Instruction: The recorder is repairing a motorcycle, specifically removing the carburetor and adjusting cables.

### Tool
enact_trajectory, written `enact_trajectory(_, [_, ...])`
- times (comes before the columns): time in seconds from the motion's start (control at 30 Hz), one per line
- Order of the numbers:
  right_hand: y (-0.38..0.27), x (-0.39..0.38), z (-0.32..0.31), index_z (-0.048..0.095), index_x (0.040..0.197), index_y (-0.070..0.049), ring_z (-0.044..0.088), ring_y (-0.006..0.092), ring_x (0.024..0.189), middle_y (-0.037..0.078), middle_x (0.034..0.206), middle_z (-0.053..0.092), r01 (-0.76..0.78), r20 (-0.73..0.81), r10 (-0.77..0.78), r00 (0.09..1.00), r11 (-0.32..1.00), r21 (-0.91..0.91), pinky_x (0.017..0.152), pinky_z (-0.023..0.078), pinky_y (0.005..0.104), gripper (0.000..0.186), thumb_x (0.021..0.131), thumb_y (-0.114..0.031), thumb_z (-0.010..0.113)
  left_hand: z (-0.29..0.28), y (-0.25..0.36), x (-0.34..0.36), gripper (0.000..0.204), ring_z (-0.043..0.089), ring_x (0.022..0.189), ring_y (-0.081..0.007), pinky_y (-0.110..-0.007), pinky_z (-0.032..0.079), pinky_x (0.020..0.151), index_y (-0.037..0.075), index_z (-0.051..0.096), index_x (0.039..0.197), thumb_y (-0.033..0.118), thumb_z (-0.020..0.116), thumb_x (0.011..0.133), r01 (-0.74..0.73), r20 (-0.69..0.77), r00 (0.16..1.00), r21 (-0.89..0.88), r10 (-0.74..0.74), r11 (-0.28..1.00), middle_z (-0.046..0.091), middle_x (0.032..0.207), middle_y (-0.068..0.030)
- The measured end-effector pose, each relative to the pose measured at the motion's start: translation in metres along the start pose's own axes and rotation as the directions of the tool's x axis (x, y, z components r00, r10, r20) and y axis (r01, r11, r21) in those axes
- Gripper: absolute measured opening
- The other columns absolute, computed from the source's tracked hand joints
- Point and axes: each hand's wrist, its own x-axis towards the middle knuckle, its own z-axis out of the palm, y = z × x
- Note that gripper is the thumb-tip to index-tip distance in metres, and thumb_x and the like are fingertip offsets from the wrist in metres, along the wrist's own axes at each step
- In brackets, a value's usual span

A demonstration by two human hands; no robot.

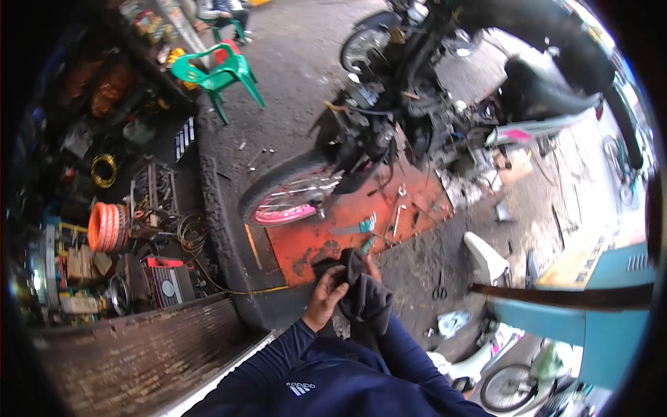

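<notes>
Grasps dark cloth in left hand, with fingers bent partway closed at its left side. Drapes cloth, just right of left hand, over most of right hand (shows only some fingers; cannot tell how far closed). Just beyond, on red board, note silver wrench. Farther, note motorcycle with front wheel by board's edge; farther still, upper left, green chair.

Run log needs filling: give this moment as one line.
left hand: holding dark cloth | right hand: partly covered by cloth | ahead: motorcycle, red sheet with wrench on it
</notes>
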Motion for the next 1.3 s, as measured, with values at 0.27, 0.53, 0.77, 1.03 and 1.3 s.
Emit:
enact_trajectory(0.27, [0.048,-0.001,0.016,0.037,0.133,-0.003,0.036,0.0284,0.117,0.012,0.131,0.033,-0.035,-0.176,-0.097,0.98,0.78,-0.625,0.095,0.032,0.0454,0.078,0.087,-0.066,0.039,0.032,-0.028,0.018,0.031,0.061,0.088,-0.0314,-0.046,0.049,0.071,0.013,0.063,0.105,0.038,0.049,0.094,-0.355,-0.428,0.857,-0.086,0.287,0.931,0.063,0.099,-0.0162])
enact_trajectory(0.53, [0.007,0.04,-0.009,0.039,0.139,-0.001,0.054,0.0246,0.114,0.011,0.132,0.052,0.363,0.058,-0.41,0.91,0.722,-0.59,0.101,0.04,0.0329,0.054,0.099,-0.038,0.04,0.043,0.007,0.054,0.036,0.059,0.095,-0.0346,-0.041,0.044,0.085,-0.002,0.059,0.105,0.032,0.055,0.093,-0.191,-0.417,0.68,0.694,0.603,0.694,0.062,0.098,-0.0216])
enact_trajectory(0.77, [0.043,0.052,0.1,0.052,0.125,-0.008,0.062,0.0202,0.094,0.008,0.11,0.061,-0.026,-0.431,-0.163,0.888,0.917,-0.399,0.084,0.052,0.0307,0.07,0.09,-0.067,0.039,-0.033,0.016,0.08,0.031,0.064,0.086,-0.0279,-0.038,0.049,0.076,0.001,0.062,0.099,0.029,0.063,0.086,-0.353,-0.022,0.639,0.88,0.769,0.319,0.066,0.092,-0.0126])
enact_trajectory(1.03, [0.042,0.086,0.025,0.047,0.13,-0.002,0.057,0.0202,0.104,0.011,0.113,0.06,-0.209,-0.455,-0.306,0.836,0.588,-0.781,0.092,0.044,0.0327,0.046,0.091,-0.024,0.06,-0.051,0.001,0.068,0.04,0.061,0.104,-0.0231,-0.037,0.048,0.084,0.003,0.051,0.123,0.032,0.048,0.095,0.331,-0.45,0.844,0.012,-0.291,0.943,0.061,0.115,-0.0166])
enact_trajectory(1.3, [0.059,0.102,-0.066,0.056,0.119,-0.001,0.064,0.0208,0.083,0.011,0.1,0.064,-0.13,-0.715,-0.227,0.662,0.904,-0.407,0.073,0.053,0.0336,0.043,0.096,-0.037,0.054,-0.099,-0.016,0.062,0.03,0.061,0.086,-0.0364,-0.044,0.05,0.071,0.006,0.06,0.095,0.022,0.071,0.071,-0.157,0.041,0.946,0.926,0.322,0.344,0.06,0.1,-0.0151])
